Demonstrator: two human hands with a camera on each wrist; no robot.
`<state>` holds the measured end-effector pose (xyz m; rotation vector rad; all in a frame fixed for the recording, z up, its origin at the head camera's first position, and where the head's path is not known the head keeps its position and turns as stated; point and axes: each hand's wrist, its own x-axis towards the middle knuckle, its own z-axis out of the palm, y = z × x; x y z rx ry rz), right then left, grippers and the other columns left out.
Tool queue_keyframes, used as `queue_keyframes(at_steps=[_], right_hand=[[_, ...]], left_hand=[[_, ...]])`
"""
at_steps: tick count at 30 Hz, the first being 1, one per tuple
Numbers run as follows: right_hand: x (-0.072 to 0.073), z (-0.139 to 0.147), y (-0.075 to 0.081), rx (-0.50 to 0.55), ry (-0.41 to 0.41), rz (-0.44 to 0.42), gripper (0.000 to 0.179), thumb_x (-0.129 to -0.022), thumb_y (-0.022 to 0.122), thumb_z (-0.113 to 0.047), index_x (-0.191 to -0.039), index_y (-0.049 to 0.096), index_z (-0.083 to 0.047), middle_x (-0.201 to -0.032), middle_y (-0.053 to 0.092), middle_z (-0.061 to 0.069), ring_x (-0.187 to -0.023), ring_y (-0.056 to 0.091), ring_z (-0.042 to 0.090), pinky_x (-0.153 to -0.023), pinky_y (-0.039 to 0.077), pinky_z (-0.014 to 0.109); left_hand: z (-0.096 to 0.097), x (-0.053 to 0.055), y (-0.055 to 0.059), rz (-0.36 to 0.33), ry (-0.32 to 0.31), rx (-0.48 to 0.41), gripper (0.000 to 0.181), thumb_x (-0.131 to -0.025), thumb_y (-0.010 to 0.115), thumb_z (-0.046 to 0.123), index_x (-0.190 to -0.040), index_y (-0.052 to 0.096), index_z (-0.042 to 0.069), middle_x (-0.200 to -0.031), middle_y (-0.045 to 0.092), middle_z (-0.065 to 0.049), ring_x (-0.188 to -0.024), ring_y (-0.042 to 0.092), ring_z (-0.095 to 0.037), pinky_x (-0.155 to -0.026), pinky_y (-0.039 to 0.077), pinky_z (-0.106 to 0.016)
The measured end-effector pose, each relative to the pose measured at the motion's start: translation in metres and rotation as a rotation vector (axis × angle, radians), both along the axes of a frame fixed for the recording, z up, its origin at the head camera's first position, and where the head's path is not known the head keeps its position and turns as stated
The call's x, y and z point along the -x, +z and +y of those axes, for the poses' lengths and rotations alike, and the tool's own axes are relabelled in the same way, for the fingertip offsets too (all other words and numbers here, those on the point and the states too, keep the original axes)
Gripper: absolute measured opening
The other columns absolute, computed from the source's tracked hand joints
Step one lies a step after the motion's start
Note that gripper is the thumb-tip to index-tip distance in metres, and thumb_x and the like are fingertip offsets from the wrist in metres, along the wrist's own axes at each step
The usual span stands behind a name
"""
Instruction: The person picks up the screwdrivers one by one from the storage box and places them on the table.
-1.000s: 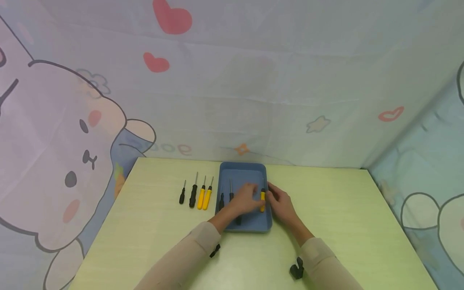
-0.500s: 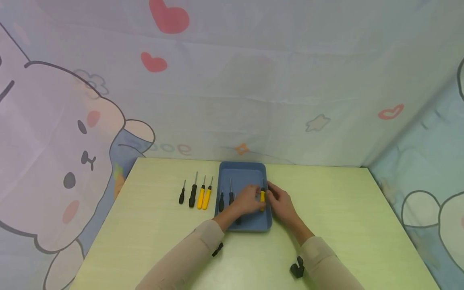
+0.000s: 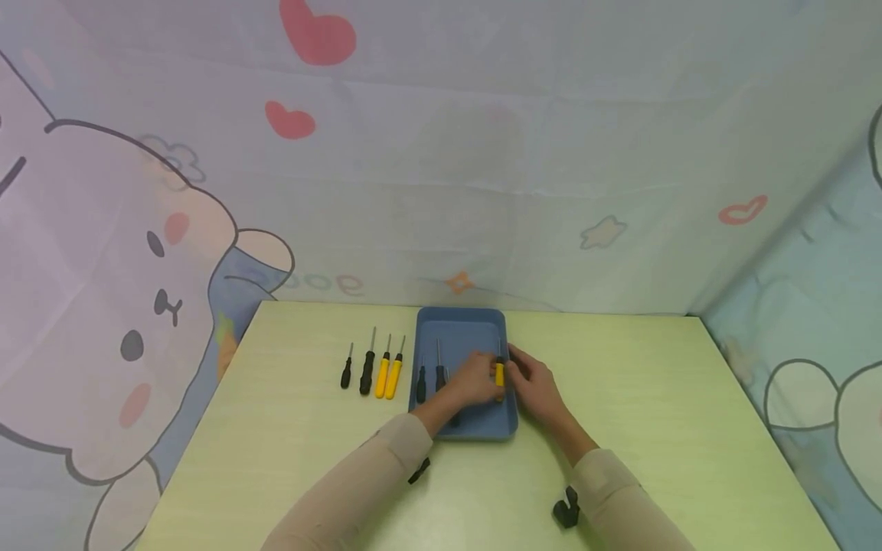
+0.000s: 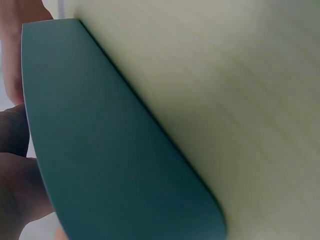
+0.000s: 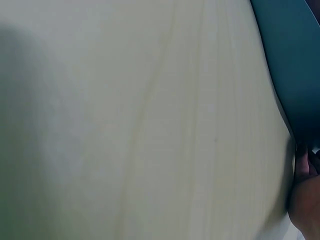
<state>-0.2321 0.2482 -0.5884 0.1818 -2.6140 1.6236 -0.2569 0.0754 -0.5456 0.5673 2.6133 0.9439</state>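
In the head view my left hand (image 3: 475,379) reaches over the blue tray (image 3: 468,325), its thumb and fingers pinching the handle of a yellow-and-black screwdriver (image 3: 500,372) by the right wall. My right hand (image 3: 540,392) holds that wall from outside, thumb at the rim. Two black screwdrivers, one at the left wall (image 3: 421,383) and one beside it (image 3: 439,373), lie in the tray. Another dark handle is partly hidden under my left wrist. The left wrist view shows the tray's outer wall (image 4: 100,130), with fingers beyond its rim.
Left of the tray a row of screwdrivers lies on the table (image 3: 620,367): a small black one (image 3: 346,373), a larger black one (image 3: 367,373) and two yellow ones, left (image 3: 382,376) and right (image 3: 394,376). A printed curtain (image 3: 448,191) hangs behind the table.
My left hand has settled onto the yellow-and-black screwdriver, its fingers closing in around the handle. The right hand has stayed at the tray's right wall.
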Motion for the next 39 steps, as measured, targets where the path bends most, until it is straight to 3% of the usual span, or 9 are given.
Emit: queue_keyframes(at_steps=[8,15,25,39], right_hand=[[0.0012,0.0014,0.0001,0.002,-0.003,-0.005,0.048,-0.111,0.057,-0.017,-0.155,0.052,0.0,-0.153,0.056,0.02,-0.143,0.052,0.036,-0.117,0.042,0.052],[-0.0011,0.0028,0.0012,0.003,-0.009,-0.04,0.049,-0.111,0.056,-0.019,-0.156,0.051,-0.001,-0.154,0.056,0.019,-0.143,0.053,0.035,-0.118,0.042,0.051],[0.0003,0.0036,-0.0012,-0.004,-0.008,-0.042,0.049,-0.111,0.056,-0.02,-0.156,0.051,-0.001,-0.154,0.056,0.019,-0.142,0.053,0.035,-0.118,0.041,0.052],[0.0015,-0.0005,0.0003,0.004,0.008,-0.018,0.049,-0.111,0.056,-0.019,-0.156,0.051,-0.002,-0.154,0.056,0.018,-0.143,0.052,0.035,-0.118,0.041,0.052]], left_hand=[[0.0054,0.0007,0.0017,0.031,-0.006,0.059,0.06,-0.087,0.084,0.02,-0.139,0.063,-0.004,-0.121,0.068,-0.014,-0.114,0.057,-0.028,-0.092,0.053,-0.035],[0.0099,-0.0025,0.0044,0.006,-0.004,0.073,0.053,-0.088,0.084,0.02,-0.131,0.065,-0.005,-0.108,0.066,-0.012,-0.102,0.057,-0.026,-0.08,0.052,-0.033],[0.0092,-0.005,0.0063,-0.014,0.003,0.067,0.066,-0.088,0.084,0.019,-0.142,0.057,-0.006,-0.119,0.063,-0.015,-0.095,0.056,-0.022,-0.081,0.053,-0.033],[0.0076,-0.0066,0.0038,-0.008,0.047,0.016,0.062,-0.086,0.085,0.014,-0.137,0.054,-0.005,-0.108,0.06,-0.01,-0.088,0.056,-0.02,-0.077,0.053,-0.033]])
